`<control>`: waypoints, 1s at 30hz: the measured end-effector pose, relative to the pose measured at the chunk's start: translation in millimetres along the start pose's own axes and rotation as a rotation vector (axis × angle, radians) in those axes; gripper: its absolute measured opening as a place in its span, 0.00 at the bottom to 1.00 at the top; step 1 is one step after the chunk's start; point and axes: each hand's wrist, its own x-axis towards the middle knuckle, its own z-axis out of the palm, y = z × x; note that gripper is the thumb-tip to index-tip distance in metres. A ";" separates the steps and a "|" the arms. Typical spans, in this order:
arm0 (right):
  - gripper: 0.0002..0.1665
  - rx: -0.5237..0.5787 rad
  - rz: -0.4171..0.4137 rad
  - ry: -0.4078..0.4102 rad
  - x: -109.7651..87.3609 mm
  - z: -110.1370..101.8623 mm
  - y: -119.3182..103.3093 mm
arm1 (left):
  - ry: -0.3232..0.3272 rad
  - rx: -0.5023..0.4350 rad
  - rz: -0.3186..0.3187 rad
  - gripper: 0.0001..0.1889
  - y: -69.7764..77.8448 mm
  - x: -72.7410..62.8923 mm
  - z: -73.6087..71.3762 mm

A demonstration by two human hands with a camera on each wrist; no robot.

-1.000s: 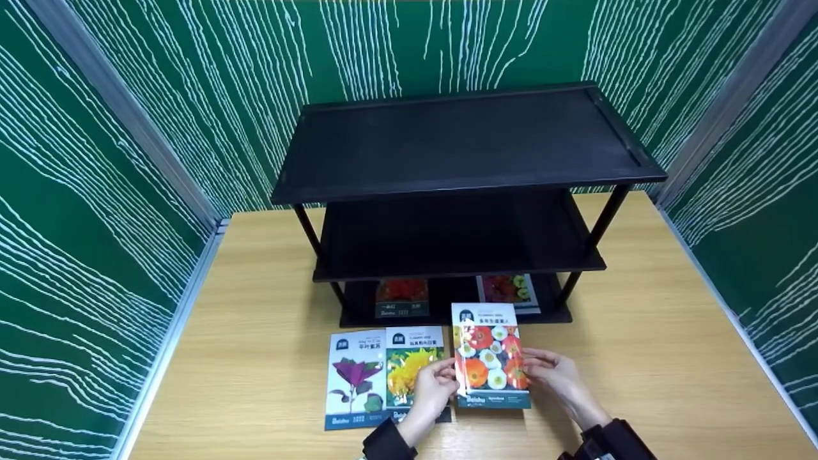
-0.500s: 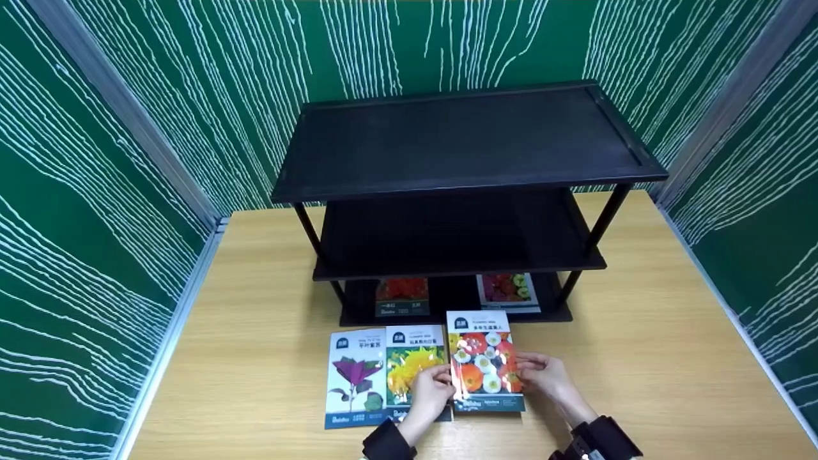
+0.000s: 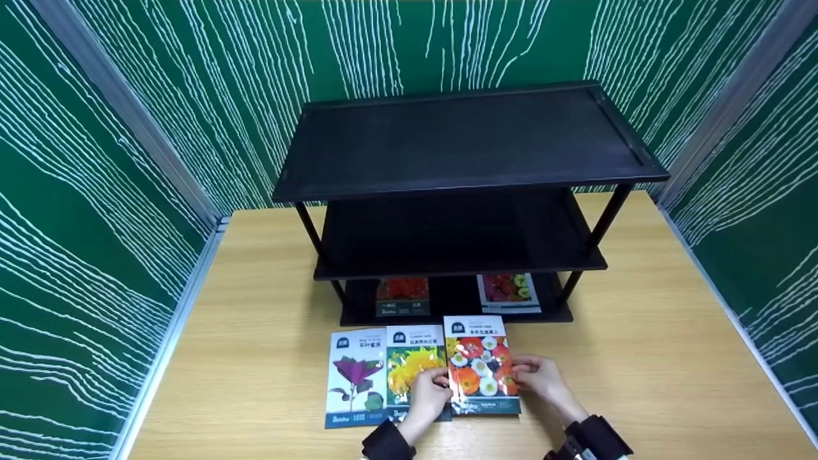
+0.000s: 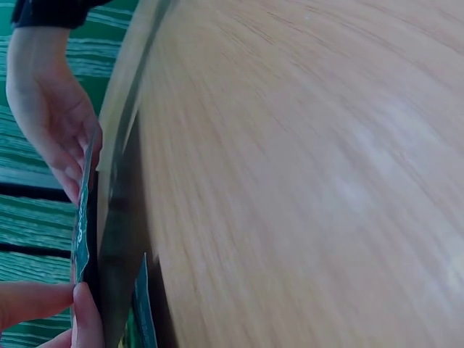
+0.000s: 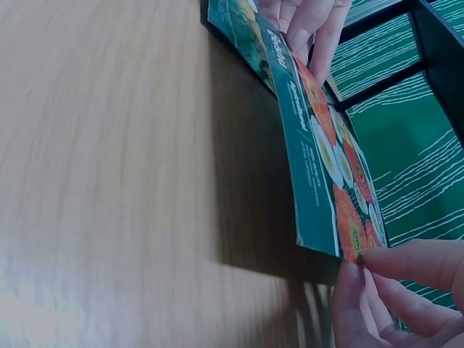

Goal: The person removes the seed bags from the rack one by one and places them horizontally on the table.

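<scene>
A seed packet with orange and white flowers (image 3: 480, 367) is pinched at its left edge by my left hand (image 3: 427, 395) and at its right edge by my right hand (image 3: 540, 383). In the right wrist view this orange-flower packet (image 5: 312, 159) hovers over the table, casting a shadow below it. Directly left lies a seed packet with a yellow flower (image 3: 412, 367), its lower right part behind my left hand. Beyond that, a seed packet with a purple plant (image 3: 355, 380) lies alongside, edge to edge with the yellow one.
A black three-tier shelf (image 3: 473, 144) stands behind the packets. On its lowest tier lie a red-flower packet (image 3: 403, 297) at left and a packet with mixed flowers (image 3: 509, 292) at right. Green walls with white streaks (image 3: 243, 83) enclose the wooden table (image 3: 255, 306).
Both hands have carried the orange-flower packet slightly left and toward me, up against the yellow-flower packet. Its tilt has lessened. The other packets have stayed in place.
</scene>
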 end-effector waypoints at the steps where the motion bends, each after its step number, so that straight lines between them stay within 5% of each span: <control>1: 0.25 0.007 0.000 -0.004 0.2 0.1 0.4 | -0.002 0.006 -0.003 0.20 -0.5 0.0 0.3; 13: 0.23 0.007 -0.042 -0.029 1.6 1.3 5.9 | 0.014 0.062 0.021 0.19 -3.2 -1.4 2.1; 30: 0.22 -0.082 -0.024 0.069 2.1 9.4 11.2 | -0.014 0.106 -0.019 0.19 -6.0 -1.4 2.2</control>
